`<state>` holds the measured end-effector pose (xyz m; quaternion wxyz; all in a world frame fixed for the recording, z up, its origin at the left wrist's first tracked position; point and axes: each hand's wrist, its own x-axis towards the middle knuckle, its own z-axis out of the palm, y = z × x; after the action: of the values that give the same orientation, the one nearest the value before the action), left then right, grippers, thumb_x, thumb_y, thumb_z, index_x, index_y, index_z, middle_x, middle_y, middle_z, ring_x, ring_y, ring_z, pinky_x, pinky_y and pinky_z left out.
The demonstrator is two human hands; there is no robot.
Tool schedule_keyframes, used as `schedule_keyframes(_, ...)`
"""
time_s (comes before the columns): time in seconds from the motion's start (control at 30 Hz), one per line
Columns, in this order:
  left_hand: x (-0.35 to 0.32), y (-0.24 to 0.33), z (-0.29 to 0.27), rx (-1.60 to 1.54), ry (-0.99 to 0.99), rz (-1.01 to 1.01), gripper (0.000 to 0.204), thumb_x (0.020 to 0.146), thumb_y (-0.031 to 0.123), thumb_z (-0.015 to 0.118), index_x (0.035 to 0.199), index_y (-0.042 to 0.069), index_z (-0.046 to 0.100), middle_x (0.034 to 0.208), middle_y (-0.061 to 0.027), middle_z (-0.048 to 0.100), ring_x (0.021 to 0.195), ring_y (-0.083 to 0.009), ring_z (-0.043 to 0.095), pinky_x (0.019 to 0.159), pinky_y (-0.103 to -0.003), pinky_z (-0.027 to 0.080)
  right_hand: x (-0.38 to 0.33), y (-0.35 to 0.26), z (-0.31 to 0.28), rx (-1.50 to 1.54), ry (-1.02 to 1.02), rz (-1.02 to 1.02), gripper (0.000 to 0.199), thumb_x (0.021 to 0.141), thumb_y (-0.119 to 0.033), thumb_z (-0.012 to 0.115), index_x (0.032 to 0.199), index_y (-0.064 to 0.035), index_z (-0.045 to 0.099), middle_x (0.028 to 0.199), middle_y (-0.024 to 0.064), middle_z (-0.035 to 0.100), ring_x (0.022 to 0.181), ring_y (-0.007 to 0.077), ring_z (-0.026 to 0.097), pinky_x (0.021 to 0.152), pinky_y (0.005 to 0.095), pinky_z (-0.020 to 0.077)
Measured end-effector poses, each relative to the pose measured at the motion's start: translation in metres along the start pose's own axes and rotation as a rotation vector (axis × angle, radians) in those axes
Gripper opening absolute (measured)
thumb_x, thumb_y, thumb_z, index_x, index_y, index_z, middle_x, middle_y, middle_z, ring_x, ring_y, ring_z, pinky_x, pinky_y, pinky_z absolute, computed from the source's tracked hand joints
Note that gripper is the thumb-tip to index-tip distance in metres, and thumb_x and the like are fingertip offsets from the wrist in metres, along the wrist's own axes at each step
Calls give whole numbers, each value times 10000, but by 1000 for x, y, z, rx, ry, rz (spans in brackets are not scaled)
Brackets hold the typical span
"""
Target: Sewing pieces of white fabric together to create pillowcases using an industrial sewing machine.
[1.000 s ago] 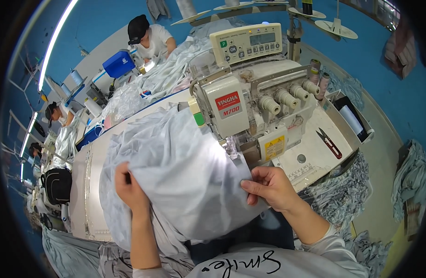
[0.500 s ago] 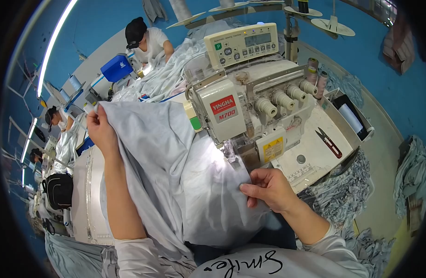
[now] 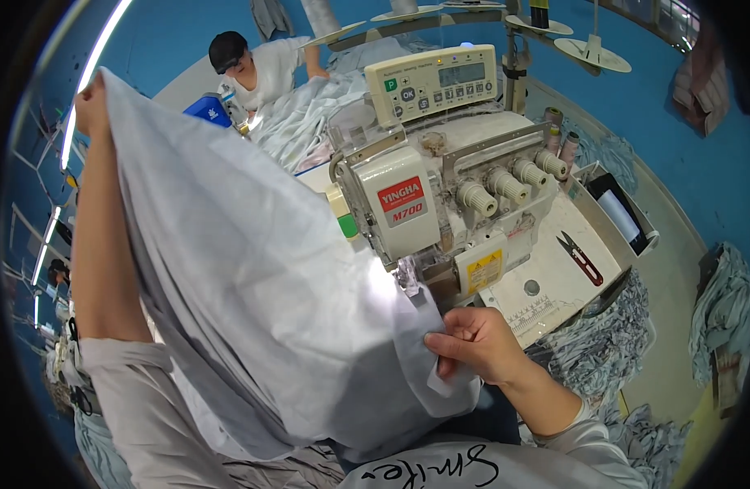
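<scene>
The person's left hand (image 3: 94,112) has swung up and outward, and a large pale grey cloth (image 3: 244,216) has risen with it, changing from a loose drape into a broad sloping sheet. The fingers of that raised hand are closed around a corner of the cloth, though their tips are hard to make out. The right hand (image 3: 479,346) has stayed low, just beside the sewing machine (image 3: 401,208), thumb and forefinger pinching the cloth's near edge, the other fingers curled in. The cloth runs from the lit stitching area under the machine's head, across the person's lap, up to the left hand; to my eye, the lift draws much of the bunching out and leaves the fabric more open beside the machine. Lifted, it hides most of the tabletop on the left, and bright glare with the machine's head obscures exactly where fabric meets needle. Above the head sits a control panel (image 3: 432,81); red-handled snips (image 3: 581,258) lie apart from the cloth on the worktop, near a box (image 3: 650,244) on the right. Crumpled fabric (image 3: 595,326) is heaped below the worktop. Beyond, a co-worker in white (image 3: 265,77) leans over more pale cloth (image 3: 305,122).
</scene>
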<state>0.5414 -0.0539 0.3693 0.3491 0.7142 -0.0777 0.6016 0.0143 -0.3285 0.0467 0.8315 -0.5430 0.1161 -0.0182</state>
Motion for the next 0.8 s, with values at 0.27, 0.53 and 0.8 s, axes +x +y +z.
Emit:
schedule_keyframes(0.27,70,-88,-77,385,45,230,636,760,550,604,1164,60,570,1193,-119,580,1087,-312,545,938,-395,409,-16,-1,2,83,-96,-63,192,850,-141,650,730,-22,559,622,25,607,531,69,584,496,190,469)
schedule_keyframes(0.53,-390,84,-280,-124,-1427,515,379,682,221,767,937,13,579,1120,-164,557,1066,-320,514,836,-372,446,0,3,4,43,52,-55,180,848,-142,654,764,-7,568,627,20,595,532,68,579,505,188,469)
schedule_keyframes(0.8,-380,55,-240,-57,-759,54,129,883,110,548,813,11,504,684,-183,540,602,-317,529,572,-361,417,-1,2,8,88,93,-94,137,817,-86,669,753,-10,575,617,27,590,494,95,584,458,203,454)
